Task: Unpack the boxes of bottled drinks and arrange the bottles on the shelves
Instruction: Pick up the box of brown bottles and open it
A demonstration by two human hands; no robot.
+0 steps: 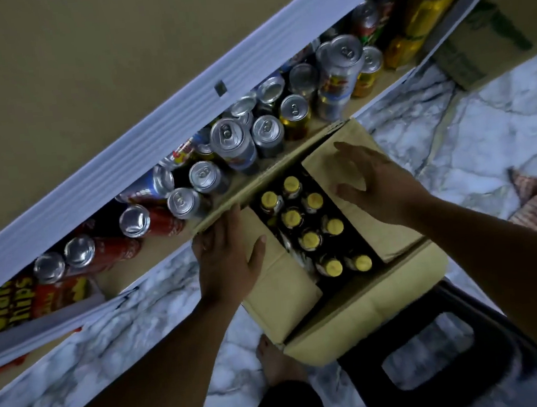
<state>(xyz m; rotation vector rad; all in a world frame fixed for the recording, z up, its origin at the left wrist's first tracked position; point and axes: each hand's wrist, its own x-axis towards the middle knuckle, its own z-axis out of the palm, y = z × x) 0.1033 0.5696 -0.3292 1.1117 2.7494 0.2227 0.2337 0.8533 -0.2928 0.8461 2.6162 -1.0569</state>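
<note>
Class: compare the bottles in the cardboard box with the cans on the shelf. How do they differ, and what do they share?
The bottles have yellow caps; the cans have silver pull-tab tops. The bottles sit in rows inside the box; the cans crowd the shelf loosely. Both are closed drinks containers.

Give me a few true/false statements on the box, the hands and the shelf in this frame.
1. The box is open, showing yellow-capped bottles. True.
2. The right hand grips a bottle. False: it rests on the right flap with fingers spread and holds nothing.
3. The left hand lies on the left flap. True.
4. The shelf behind the box is stocked with glass bottles. False: cans stand there.
</note>
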